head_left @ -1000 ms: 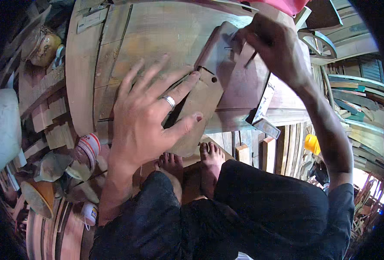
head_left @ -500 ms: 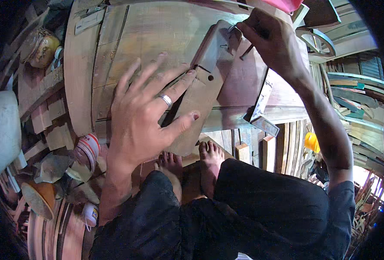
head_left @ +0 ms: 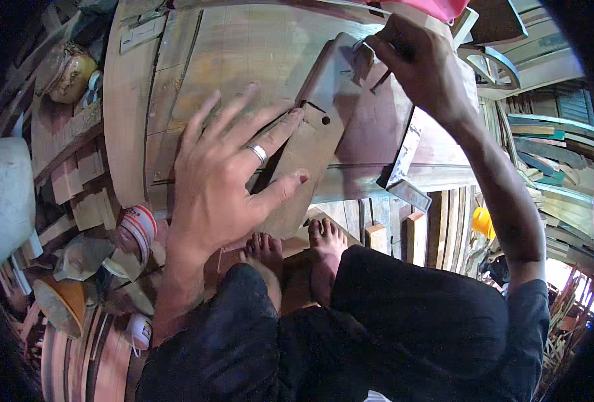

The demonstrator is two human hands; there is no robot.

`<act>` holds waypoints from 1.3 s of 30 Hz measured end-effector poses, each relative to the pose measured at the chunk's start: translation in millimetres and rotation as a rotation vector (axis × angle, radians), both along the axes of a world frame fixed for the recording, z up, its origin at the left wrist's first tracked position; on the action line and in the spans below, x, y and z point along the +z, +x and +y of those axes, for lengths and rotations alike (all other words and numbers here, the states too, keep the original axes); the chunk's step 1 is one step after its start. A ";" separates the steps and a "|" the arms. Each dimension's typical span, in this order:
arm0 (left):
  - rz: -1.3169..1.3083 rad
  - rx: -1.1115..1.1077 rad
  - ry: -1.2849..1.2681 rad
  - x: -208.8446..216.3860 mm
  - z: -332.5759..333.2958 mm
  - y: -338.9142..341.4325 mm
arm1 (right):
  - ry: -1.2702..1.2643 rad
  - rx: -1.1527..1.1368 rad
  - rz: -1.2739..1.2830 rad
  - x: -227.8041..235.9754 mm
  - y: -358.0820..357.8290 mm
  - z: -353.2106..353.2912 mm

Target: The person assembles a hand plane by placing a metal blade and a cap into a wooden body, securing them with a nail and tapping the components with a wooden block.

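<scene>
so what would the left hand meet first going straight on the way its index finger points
Probably the wooden piece with the round hole, just beyond the index fingertip of the left hand; whether they touch is unclear.

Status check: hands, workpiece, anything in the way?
Left hand open, spread over wooden plank. Right hand curled near plank's far end, hold unclear. Left index fingertip close to dark hole.

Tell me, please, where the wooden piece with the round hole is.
In the head view, the wooden piece lies near the centre, above the bare feet, right of the left hand, which partly covers it.
</scene>
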State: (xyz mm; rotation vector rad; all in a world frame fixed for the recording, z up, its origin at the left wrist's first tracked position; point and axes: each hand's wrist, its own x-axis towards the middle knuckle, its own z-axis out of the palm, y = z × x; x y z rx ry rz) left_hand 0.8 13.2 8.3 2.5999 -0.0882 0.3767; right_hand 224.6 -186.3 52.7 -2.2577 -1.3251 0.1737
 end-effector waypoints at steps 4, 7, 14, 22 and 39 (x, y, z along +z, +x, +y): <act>0.009 0.005 -0.005 -0.3 0.7 -0.8 | 0.036 0.041 0.086 -9.8 4.1 4.5; -0.017 -0.019 -0.006 -2.6 1.4 1.1 | 0.026 -0.036 0.032 -2.6 41.5 0.0; 0.006 -0.008 -0.016 1.3 2.7 -1.8 | -0.007 0.050 0.021 4.8 -16.0 12.2; 0.004 -0.008 -0.001 1.2 3.0 -2.5 | -0.010 0.128 0.035 6.9 -22.9 14.7; -0.004 -0.016 -0.014 -2.7 1.3 -1.5 | -0.115 0.092 0.092 12.1 -44.1 5.3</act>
